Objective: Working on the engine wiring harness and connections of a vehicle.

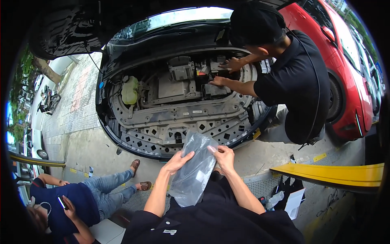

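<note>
A clear plastic bag (191, 179) hangs in front of my body, its upper end at the front edge of an open car bay (178, 118). At the bag's left edge, my left hand (177, 162) grips it with the thumb laid over the film. My right hand (223, 158) pinches the bag's upper right side between thumb and fingers. A small white patch shows low on the bag; whether anything is inside I cannot tell.
A co-worker (300, 77) in black leans in from the right, both hands among the bay's parts. A green-yellow fluid tank (129, 90) stands at the bay's left. Beside me sits a person (77, 199) with a phone. A yellow beam (333, 174) and red car (345, 65) are right.
</note>
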The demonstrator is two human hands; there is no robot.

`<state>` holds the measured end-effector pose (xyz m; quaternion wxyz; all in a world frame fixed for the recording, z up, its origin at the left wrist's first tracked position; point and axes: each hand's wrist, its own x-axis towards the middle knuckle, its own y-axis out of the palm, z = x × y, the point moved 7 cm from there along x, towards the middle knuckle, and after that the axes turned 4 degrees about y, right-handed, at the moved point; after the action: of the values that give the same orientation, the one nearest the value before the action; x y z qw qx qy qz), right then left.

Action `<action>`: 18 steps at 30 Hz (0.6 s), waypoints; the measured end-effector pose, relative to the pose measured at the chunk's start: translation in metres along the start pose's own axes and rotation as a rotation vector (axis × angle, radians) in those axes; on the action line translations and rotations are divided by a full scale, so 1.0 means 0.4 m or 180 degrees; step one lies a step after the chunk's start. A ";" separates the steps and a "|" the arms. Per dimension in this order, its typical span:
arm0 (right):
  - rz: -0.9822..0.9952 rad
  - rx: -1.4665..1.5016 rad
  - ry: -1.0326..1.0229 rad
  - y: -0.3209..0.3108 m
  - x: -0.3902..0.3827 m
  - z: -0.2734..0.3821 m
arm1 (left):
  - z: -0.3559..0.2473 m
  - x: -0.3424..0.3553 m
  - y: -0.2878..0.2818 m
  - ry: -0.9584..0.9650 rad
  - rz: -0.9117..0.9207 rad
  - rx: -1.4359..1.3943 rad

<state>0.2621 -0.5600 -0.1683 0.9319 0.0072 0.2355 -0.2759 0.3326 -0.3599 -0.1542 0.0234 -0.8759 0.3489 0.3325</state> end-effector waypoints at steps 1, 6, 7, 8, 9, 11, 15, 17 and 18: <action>-0.0201 -0.0470 -0.0091 -0.005 0.003 0.015 | -0.005 0.004 0.003 0.0004 -0.0029 -0.0002; 0.0540 0.0738 0.0720 0.074 0.075 -0.033 | -0.032 0.022 0.029 0.0212 0.0142 0.0135; 0.0545 0.0729 0.0709 0.076 0.082 -0.037 | -0.030 0.030 0.025 0.0249 0.0080 0.0133; 0.0518 0.1038 0.0650 0.078 0.088 -0.037 | -0.022 0.034 0.009 0.0193 -0.0048 -0.0063; 0.0489 0.1345 0.0591 0.077 0.091 -0.038 | -0.010 0.037 0.000 0.0206 -0.0045 -0.0070; 0.0336 0.1327 0.0631 0.066 0.098 -0.035 | 0.010 0.043 -0.030 0.0294 -0.0264 -0.0297; 0.0241 0.1167 0.0497 0.055 0.110 -0.017 | 0.058 0.079 -0.066 0.0400 -0.0560 -0.0364; 0.0495 0.0871 0.0609 0.038 0.120 -0.034 | 0.049 0.083 -0.060 0.0372 -0.0563 -0.0433; 0.0396 0.0968 0.0635 0.028 0.125 -0.043 | 0.046 0.087 -0.060 0.0334 -0.0533 -0.0527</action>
<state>0.2974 -0.5737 -0.2069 0.9073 0.1899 0.2814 -0.2481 0.3558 -0.3573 -0.1941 -0.0396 -0.9171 0.2466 0.3108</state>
